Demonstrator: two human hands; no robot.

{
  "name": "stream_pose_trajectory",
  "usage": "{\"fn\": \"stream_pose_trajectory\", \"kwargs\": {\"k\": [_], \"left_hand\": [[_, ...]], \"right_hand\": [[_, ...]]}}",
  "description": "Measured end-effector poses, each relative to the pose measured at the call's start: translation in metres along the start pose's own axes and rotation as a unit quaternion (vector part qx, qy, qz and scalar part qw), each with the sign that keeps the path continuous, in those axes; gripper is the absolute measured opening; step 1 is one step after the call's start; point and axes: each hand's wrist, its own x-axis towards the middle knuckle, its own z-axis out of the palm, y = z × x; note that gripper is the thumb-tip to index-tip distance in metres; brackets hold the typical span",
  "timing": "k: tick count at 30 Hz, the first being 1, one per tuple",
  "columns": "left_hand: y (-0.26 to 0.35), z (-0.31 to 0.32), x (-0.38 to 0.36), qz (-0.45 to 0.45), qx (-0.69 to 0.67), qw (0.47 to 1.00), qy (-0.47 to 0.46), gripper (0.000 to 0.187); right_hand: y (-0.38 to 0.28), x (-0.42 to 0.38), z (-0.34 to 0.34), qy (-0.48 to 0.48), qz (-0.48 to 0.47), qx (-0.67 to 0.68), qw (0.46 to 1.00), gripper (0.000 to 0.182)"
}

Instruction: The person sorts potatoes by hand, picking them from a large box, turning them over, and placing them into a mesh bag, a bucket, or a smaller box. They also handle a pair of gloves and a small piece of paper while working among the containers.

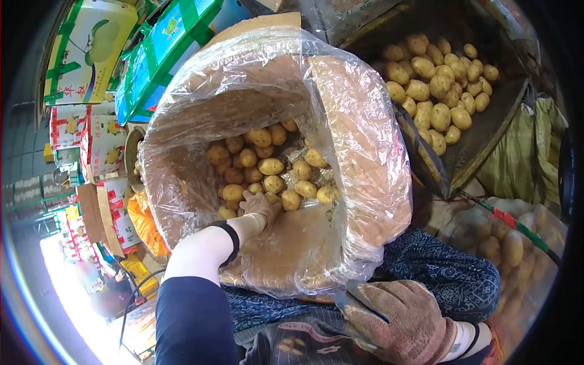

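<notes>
My left hand [260, 208], in a dirty glove, reaches down into a large cardboard box [377, 152] lined with clear plastic. Its fingers are apart and touch the potatoes [271, 166] at the bottom, with none clearly gripped. Near my lap, my right hand [398, 319] rests in a brown glove with grey fingertips, just outside the box's near edge. Its fingers are partly spread, and nothing shows in them.
An open dark sack [499, 131] at the upper right holds many potatoes. Beside it are a green woven bag [535, 152] and a red-and-green wrapped rod [508, 219]. Printed cartons [91, 52] and an orange bag [146, 225] stand left.
</notes>
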Motion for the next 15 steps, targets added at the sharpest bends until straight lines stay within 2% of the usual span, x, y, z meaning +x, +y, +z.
{"fn": "stream_pose_trajectory", "kwargs": {"k": [5,7,8,9,10,11,13,14,15], "left_hand": [[-0.017,-0.002,0.037,-0.003,0.020,1.000,-0.007,0.075],[-0.028,-0.028,0.058,0.091,-0.002,0.973,-0.213,0.069],[-0.041,-0.035,0.058,0.092,-0.004,0.973,-0.212,0.069],[-0.057,-0.045,0.054,0.197,-0.201,0.909,-0.309,0.068],[-0.067,-0.054,0.048,0.293,-0.385,0.788,-0.382,0.067],[-0.067,-0.067,0.031,0.293,-0.389,0.789,-0.375,0.067],[-0.056,-0.098,-0.015,0.116,-0.562,0.636,-0.516,0.070],[-0.060,-0.106,-0.030,0.122,-0.567,0.636,-0.509,0.070],[-0.064,-0.112,-0.042,0.168,-0.565,0.631,-0.505,0.071]], "right_hand": [[0.000,0.001,0.002,-0.014,-0.008,-0.009,1.000,0.033],[0.001,0.006,0.002,-0.030,-0.060,-0.032,0.997,0.035],[0.001,0.006,0.004,-0.031,-0.061,-0.034,0.997,0.035],[0.002,0.006,0.009,-0.027,-0.061,-0.032,0.997,0.035],[0.001,0.007,0.011,-0.021,-0.064,-0.031,0.997,0.036],[-0.002,0.009,0.010,-0.030,-0.058,-0.052,0.997,0.038],[-0.004,0.013,0.010,-0.044,-0.057,-0.052,0.996,0.038],[-0.003,0.015,0.011,-0.059,-0.047,-0.051,0.996,0.039],[-0.001,0.016,0.014,-0.061,-0.058,-0.069,0.994,0.033]]}}
